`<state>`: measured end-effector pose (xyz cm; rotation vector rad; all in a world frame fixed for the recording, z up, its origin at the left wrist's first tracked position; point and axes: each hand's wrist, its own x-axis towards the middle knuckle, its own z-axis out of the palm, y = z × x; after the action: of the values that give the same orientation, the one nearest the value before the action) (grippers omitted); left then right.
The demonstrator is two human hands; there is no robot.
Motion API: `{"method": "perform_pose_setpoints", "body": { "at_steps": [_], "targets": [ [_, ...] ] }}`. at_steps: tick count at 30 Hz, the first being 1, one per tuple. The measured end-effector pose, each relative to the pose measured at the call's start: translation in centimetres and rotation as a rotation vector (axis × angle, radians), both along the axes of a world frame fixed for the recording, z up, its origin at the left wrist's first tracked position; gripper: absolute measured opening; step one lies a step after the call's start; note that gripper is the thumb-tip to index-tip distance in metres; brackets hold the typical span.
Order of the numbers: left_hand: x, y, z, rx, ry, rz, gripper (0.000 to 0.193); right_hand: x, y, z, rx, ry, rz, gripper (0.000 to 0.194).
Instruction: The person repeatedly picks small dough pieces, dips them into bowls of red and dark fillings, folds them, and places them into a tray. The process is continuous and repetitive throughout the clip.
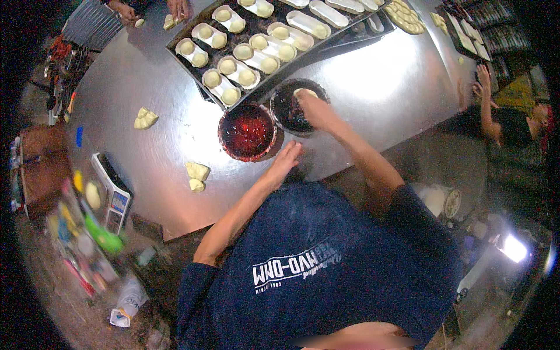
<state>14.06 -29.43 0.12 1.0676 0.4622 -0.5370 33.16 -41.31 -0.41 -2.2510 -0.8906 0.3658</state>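
Note:
My right hand [313, 107] reaches over a round bowl of dark filling [286, 116], its fingers on a pale piece of dough [306, 92]. Just left of it stands a bowl of glossy red filling [247, 131]. My left hand [288, 156] rests near the steel tabletop below the red bowl, fingers a little apart, holding nothing visible. Beyond both bowls lies a dark baking tray [280, 70] with rows of white oblong paper cups; many have a dough ball [229, 96] at each end. Cut dough pieces [197, 171] lie to the left of my left hand.
More dough [145, 118] is on the steel table [175, 140], with a digital scale [114, 197] at its left edge. A co-worker's hands [177, 9] handle dough at the top left. Another person [503, 118] stands at right, near flattened dough [404, 16] and another tray [466, 35].

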Motion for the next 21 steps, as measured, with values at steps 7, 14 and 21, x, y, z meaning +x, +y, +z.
{"method": "perform_pose_setpoints", "body": {
  "at_steps": [7,14,21],
  "targets": [
    [2.0,-0.8,-1.8,-0.062,0.07,0.213,0.066,0.4,2.1,-4.1,-0.135,0.078,-0.008,0.037],
    [2.2,1.5,2.4,-0.051,0.034,0.04,0.063,1.6,1.3,1.2,0.503,1.193,-0.498,0.03],
    [0.0,2.6,11.4,0.601,-0.462,0.25,0.033,-7.3,1.6,10.3,1.252,1.618,-0.04,0.04]
  ]
}}
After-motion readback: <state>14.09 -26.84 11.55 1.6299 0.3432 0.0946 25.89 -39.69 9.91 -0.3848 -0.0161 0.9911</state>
